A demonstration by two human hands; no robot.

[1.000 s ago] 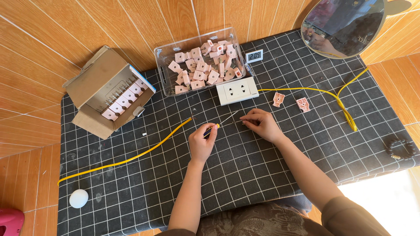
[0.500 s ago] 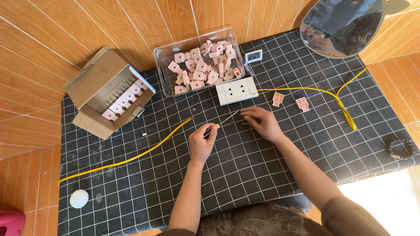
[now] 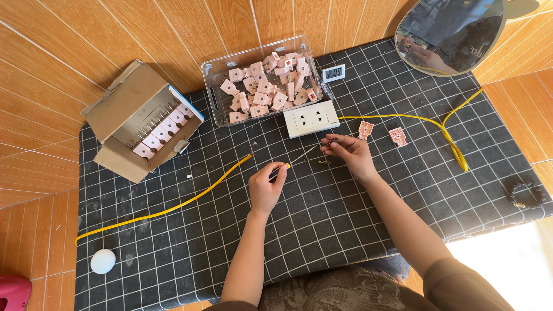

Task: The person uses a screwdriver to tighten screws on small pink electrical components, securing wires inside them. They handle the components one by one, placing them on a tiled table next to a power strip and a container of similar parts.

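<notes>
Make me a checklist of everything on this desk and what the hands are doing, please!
Surface: black mat with white grid on orange wooden boards.
Job's things: thin screwdriver with blue and yellow handle; white plastic socket block.
Clutter: clear plastic tub of pink parts; open cardboard box; two loose pink parts; white ball; small digital clock; dark bead bracelet.
Grips: left hand holds the screwdriver; right hand pinches something too small to tell.
Cables: two yellow cables.
Surroundings: round mirror.

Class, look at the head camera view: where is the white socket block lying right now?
The white socket block lies on the black grid mat, just in front of the clear bin of pink parts and just beyond the right hand, near the middle of the view.
</notes>
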